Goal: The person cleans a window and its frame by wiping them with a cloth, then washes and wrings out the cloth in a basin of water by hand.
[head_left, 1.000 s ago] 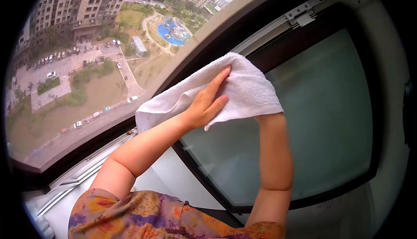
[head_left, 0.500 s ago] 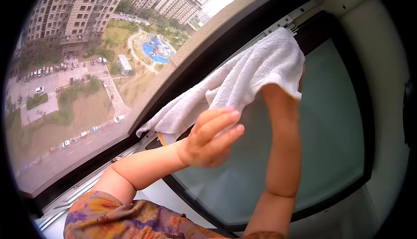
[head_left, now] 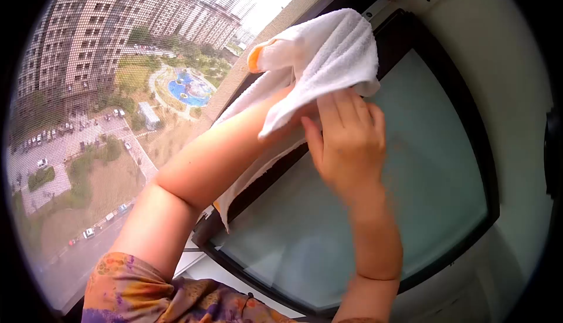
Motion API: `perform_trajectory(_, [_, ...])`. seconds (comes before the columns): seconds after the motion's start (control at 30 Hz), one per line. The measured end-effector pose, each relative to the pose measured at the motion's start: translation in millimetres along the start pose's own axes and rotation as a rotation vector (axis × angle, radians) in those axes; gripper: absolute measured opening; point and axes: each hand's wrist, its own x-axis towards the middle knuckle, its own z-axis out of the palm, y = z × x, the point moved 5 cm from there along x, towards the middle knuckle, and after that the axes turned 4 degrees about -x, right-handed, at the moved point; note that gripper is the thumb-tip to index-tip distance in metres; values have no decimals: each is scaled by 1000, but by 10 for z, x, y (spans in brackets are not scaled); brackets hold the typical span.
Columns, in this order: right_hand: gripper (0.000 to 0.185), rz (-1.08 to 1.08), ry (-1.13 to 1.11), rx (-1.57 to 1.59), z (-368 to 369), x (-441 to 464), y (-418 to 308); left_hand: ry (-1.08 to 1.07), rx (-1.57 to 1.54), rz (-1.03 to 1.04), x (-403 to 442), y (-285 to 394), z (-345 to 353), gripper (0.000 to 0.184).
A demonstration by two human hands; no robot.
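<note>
My white towel (head_left: 337,47) is bunched near the dark frame (head_left: 396,32) of the glass pane (head_left: 437,164), seemingly propped up by my left hand, hidden inside its folds; that grip I can't tell. My right hand (head_left: 350,144) has 4 nearly straight fingers tucked under the hem, thumb apart, perhaps steadying it; whether they pinch, I can't tell.

Left arm (head_left: 211,153) extended, left hand hidden; right hand (head_left: 353,147) raised, fingers (head_left: 346,110) upward, thumb (head_left: 314,142) apart
</note>
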Motion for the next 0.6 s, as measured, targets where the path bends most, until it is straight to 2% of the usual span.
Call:
perform_trajectory(0.1, [41, 17, -86, 57, -152, -350, -81, -63, 250, 106, 743, -15, 242, 29])
perform_trajectory(0.17, [41, 58, -183, 203, -199, -572, -87, -121, 361, 108, 1223, -66, 398, 27])
perform_trajectory(0.27, [41, 106, -302, 263, -263, -810, 12, -156, 440, 94, 1712, -114, 587, 27])
perform_trajectory(0.3, [40, 116, -269, 272, -254, -868, 75, -69, 358, 54, 1676, 117, 484, 26])
perform_trajectory(0.33, [40, 120, -272, 276, -261, -868, 147, -73, 358, 49, 1749, 374, 364, 26])
perform_trajectory(0.37, [39, 137, -262, 262, -271, -847, 228, -268, 407, -124, 1841, 528, 295, 29])
perform_trajectory(0.4, [38, 150, -254, 246, -535, -256, 547, -396, 492, -133, 2275, 563, 276, 33])
perform_trajectory(0.43, [38, 153, -257, 248, -576, -110, 673, -526, 571, -130, 2700, 589, 258, 37])
perform_trajectory(0.47, [36, 144, -175, 216, -634, 52, 798, -526, 570, -129, 2795, 473, 304, 37])
perform_trajectory(0.57, [32, 147, -47, 152, -640, 310, 1045, -477, 785, 149, 2706, 108, 456, 45])
perform_trajectory(0.6, [30, 167, 2, 126, -587, 269, 1062, -230, 948, 304, 2458, 44, 472, 24])
